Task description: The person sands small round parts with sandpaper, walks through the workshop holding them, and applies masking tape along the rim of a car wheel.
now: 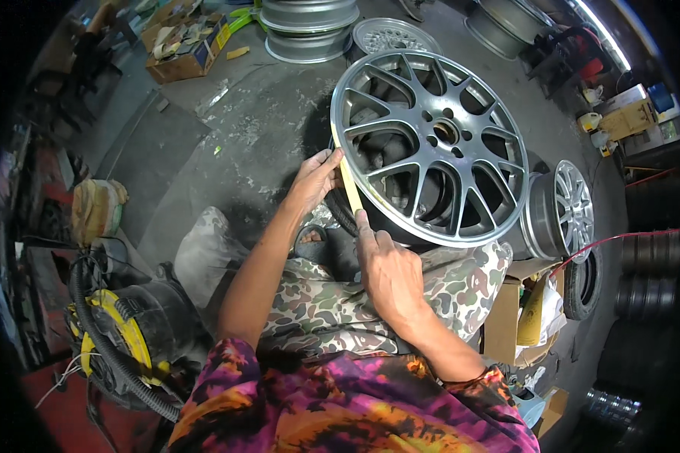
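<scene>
A silver multi-spoke car wheel [415, 137] leans tilted in front of my legs, its spoked face up toward me. Against the left side of its outer lip runs a narrow yellow strip [349, 183]; whether it is tape or abrasive paper I cannot tell. My left hand [312, 181] pinches the strip's upper part between thumb and fingers, at the lip. Lower down, my right hand [391, 272] grips the other end, thumb on the strip and fingers curled under. What supports the wheel underneath is mostly hidden.
Another silver wheel [573, 211] and a tyre [584, 287] stand at right, by an open cardboard box [502, 321]. More wheels [310, 30] are stacked at the back. A black and yellow vacuum cleaner [132, 332] with a hose sits at left. A filled carton [181, 64] lies far left.
</scene>
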`<state>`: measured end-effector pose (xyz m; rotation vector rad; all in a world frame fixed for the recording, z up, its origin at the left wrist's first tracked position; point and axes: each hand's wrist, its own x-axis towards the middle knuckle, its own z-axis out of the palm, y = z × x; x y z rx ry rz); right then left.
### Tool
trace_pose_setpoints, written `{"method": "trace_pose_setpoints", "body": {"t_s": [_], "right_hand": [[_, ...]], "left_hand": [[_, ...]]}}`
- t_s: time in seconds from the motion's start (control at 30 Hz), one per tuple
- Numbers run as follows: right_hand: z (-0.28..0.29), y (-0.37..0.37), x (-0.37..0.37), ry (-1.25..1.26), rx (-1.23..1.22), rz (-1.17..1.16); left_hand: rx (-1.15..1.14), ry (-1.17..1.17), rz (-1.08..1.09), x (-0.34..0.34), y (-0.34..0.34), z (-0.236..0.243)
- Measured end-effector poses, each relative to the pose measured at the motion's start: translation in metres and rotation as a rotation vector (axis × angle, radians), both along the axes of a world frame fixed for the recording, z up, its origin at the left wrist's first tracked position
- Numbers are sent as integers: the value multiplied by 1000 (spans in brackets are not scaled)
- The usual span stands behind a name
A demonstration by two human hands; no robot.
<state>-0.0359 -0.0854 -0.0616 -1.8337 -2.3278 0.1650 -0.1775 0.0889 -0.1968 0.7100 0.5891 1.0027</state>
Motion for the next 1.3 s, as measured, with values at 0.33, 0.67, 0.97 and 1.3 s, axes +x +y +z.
{"method": "trace_pose_setpoints", "body": {"t_s": [0.33, 0.67, 0.97, 1.3], "right_hand": [[-14, -2, 24, -37, -30, 32], [-17, -4, 35, -24, -12, 42], [-17, -4, 43, -7, -114, -17], [-18, -5, 53, -19, -61, 45]], "left_hand": [[18, 41, -59, -1, -8, -2], [36, 55, -92, 5, -17, -3], [31, 130, -44, 6, -23, 0], [6, 184, -49, 10, -35, 13]]}}
